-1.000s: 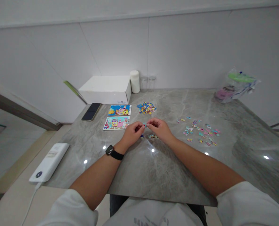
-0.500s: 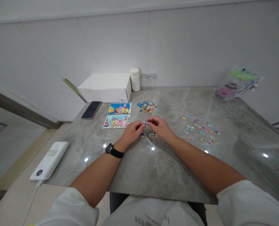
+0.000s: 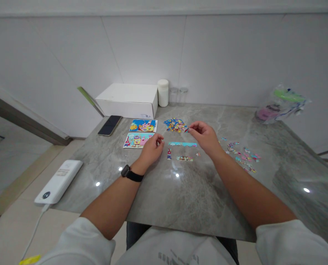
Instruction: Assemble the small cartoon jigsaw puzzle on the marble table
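Note:
My right hand [image 3: 204, 137] pinches a small puzzle piece [image 3: 186, 130] with red and dark parts, close to a heap of mixed puzzle pieces [image 3: 175, 124]. My left hand [image 3: 153, 148] rests loosely curled, seemingly holding nothing, over the right side of the lower cartoon picture card [image 3: 136, 140]. Between my hands lies a light blue joined puzzle strip [image 3: 182, 144]. Below it are a small red-and-blue joined section [image 3: 168, 154], a joined bottom row [image 3: 184, 158] and a loose piece [image 3: 198, 154]. Scattered pieces [image 3: 245, 156] lie beyond my right forearm, which hides some.
A second picture card [image 3: 143, 125] and a phone [image 3: 110, 125] lie at left. Behind stand a white box [image 3: 128, 101], a white bottle [image 3: 163, 93] and two clear jars [image 3: 182, 96]. A plastic bag [image 3: 280, 105] sits back right, a white power bank [image 3: 59, 182] front left.
My hands have parted, uncovering the joined puzzle sections. My right hand has moved up and right with a piece; my left has drawn slightly back to the left. The view has shifted slightly.

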A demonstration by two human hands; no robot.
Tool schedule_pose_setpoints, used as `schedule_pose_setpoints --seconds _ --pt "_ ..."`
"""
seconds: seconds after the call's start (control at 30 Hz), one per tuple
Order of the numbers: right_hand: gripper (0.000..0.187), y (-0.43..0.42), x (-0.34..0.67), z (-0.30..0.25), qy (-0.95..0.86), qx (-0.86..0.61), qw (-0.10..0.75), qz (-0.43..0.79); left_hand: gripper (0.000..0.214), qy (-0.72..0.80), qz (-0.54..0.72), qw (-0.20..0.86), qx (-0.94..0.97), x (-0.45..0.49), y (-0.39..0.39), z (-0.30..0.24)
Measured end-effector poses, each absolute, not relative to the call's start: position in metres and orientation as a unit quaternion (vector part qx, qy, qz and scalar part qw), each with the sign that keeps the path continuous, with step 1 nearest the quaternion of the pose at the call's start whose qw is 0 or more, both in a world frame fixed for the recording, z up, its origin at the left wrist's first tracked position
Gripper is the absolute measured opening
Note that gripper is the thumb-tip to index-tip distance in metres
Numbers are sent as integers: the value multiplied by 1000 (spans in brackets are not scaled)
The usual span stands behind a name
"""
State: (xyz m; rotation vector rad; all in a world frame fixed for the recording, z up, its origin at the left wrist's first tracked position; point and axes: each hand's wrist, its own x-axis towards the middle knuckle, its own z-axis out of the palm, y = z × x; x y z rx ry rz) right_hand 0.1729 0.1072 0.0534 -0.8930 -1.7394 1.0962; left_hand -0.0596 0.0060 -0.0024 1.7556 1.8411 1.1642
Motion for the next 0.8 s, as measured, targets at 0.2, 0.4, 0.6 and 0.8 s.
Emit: schedule_pose_setpoints --seconds 0.2,0.4,0.6,0.8 --pt "14 126 154 65 -796 -336 302 402 23 634 312 160 689 -64 3 -5" --pt "7 125 121 46 -860 -329 184 345 29 629 272 140 715 -62 -1 -6" --pt "8 115 118 21 -883 -346 137 285 27 630 255 123 723 -60 0 -7" --pt "11 116 121 11 -888 -358 134 255 25 629 257 120 724 -59 -1 -6"
